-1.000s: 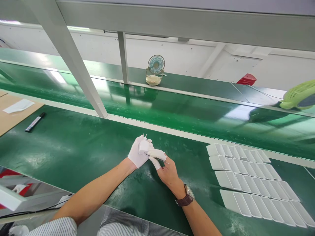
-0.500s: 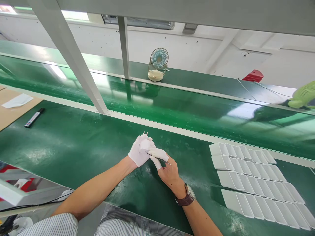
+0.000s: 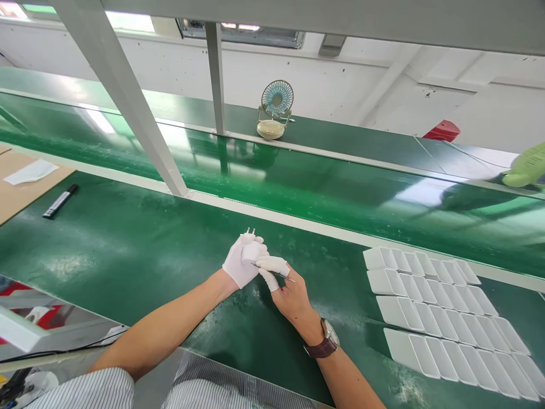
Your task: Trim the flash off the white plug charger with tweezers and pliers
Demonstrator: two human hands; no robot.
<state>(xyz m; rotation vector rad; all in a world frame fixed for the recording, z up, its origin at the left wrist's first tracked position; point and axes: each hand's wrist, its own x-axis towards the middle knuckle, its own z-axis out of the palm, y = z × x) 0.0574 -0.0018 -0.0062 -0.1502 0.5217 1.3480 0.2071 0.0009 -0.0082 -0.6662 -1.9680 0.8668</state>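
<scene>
Little has changed: the plug is still gripped by the left hand, the tool still pinched by the right hand, so work seems unfinished

Over the counter, the plug lies in the person's left hand, with the right hand just to its right, holding a tool whose tip is at the plug's near edge. Well off to the right, parts lie in four rows. Over at far left there's a board with paper on it, a marker just beside. Behind the counter runs a belt; beyond that, a fan stands on a ledge.
</scene>
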